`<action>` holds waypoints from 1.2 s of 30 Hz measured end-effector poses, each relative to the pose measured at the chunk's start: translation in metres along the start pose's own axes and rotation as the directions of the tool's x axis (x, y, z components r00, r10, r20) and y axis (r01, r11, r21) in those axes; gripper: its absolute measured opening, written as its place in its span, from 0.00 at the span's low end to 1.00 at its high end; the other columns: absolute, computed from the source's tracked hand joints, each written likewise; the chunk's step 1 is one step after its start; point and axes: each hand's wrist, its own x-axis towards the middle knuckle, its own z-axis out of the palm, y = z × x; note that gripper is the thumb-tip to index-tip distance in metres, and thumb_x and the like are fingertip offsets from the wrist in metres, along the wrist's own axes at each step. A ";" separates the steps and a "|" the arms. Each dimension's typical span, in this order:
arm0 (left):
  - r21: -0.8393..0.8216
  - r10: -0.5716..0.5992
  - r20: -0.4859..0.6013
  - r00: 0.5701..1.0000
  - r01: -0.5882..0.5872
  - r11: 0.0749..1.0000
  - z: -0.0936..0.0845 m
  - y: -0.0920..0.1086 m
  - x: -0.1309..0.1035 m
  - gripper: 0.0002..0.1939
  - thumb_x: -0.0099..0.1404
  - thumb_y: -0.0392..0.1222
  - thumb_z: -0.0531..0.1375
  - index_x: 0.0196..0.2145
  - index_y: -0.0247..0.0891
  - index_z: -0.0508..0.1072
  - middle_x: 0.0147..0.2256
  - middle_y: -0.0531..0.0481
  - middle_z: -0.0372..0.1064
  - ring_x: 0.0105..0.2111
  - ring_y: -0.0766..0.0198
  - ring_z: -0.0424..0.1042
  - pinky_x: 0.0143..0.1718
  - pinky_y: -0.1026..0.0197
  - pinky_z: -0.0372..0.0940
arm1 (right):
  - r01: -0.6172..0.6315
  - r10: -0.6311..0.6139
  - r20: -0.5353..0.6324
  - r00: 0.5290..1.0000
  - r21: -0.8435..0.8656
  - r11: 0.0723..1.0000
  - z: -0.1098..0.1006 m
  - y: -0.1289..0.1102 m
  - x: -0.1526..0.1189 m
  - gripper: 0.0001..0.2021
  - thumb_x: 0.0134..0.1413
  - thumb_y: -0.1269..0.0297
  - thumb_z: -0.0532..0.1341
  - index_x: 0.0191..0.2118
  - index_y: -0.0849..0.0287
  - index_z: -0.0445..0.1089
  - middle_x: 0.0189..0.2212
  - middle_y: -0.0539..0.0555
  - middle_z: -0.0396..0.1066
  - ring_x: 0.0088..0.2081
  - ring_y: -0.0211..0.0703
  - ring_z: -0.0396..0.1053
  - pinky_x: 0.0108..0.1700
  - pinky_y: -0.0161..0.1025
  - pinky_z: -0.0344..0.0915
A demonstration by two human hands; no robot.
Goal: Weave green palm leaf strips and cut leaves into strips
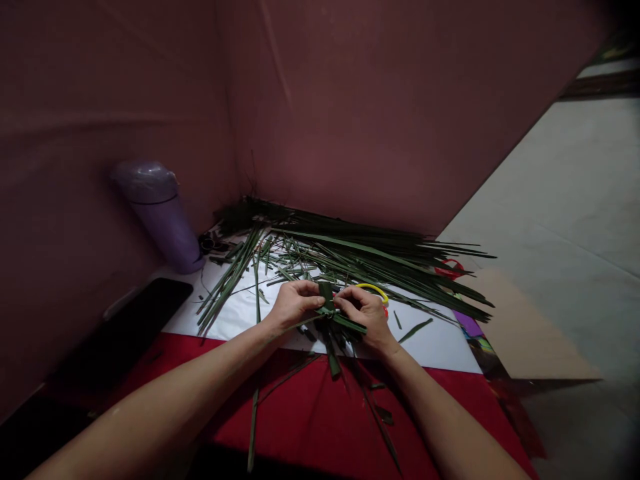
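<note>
Between my two hands is a small woven piece of green leaf strips (327, 309), with strip ends sticking out above, below and to the right. My left hand (295, 303) pinches it from the left with thumb and fingers. From the right, the thumb and forefinger of my right hand (367, 313) close on it near its middle. Just beyond my right hand shows a yellow handle loop (375, 291) with a bit of red; the rest of it is hidden. Cut leaf scraps (300, 257) lie scattered behind my hands on the white sheet (227, 313).
A pile of long green leaves (380, 250) stretches along the wall. At the left stand a purple tumbler (167, 227) and a dark flat phone-like slab (165, 300). Red cloth (295, 413) covers the near side. Beige board (535, 333) lies on the floor at right.
</note>
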 end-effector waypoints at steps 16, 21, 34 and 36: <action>-0.001 -0.008 -0.011 1.000 0.008 1.000 0.001 0.002 0.000 0.12 0.39 0.34 0.67 0.25 0.30 0.72 0.23 0.49 0.70 0.20 0.66 0.68 0.24 0.64 0.62 | 0.023 -0.024 0.088 0.996 0.009 1.000 -0.004 0.004 0.001 0.07 0.52 0.66 0.55 0.27 0.58 0.67 0.23 0.48 0.64 0.26 0.37 0.62 0.29 0.32 0.57; 0.006 -0.011 -0.010 1.000 0.011 1.000 0.000 0.002 0.000 0.12 0.39 0.33 0.67 0.25 0.30 0.72 0.22 0.50 0.70 0.20 0.67 0.68 0.23 0.65 0.61 | 0.086 -0.093 0.176 0.980 0.049 0.995 -0.008 0.008 0.002 0.07 0.51 0.71 0.53 0.30 0.57 0.68 0.25 0.48 0.67 0.28 0.37 0.64 0.31 0.32 0.59; 0.011 -0.001 -0.002 1.000 0.001 1.000 0.001 0.003 -0.001 0.11 0.39 0.33 0.66 0.25 0.31 0.71 0.22 0.51 0.69 0.20 0.68 0.67 0.22 0.66 0.60 | 0.117 -0.109 0.149 0.983 -0.040 0.992 -0.009 0.005 0.001 0.09 0.47 0.73 0.53 0.29 0.56 0.69 0.24 0.49 0.67 0.27 0.38 0.64 0.30 0.33 0.58; 0.024 0.013 -0.001 1.000 -0.013 1.000 0.001 0.004 -0.002 0.11 0.40 0.33 0.66 0.24 0.31 0.71 0.22 0.51 0.69 0.20 0.68 0.67 0.22 0.65 0.59 | 0.129 -0.123 0.142 0.982 -0.037 0.991 -0.008 0.004 0.000 0.10 0.46 0.74 0.52 0.29 0.57 0.69 0.24 0.49 0.67 0.27 0.38 0.63 0.30 0.33 0.57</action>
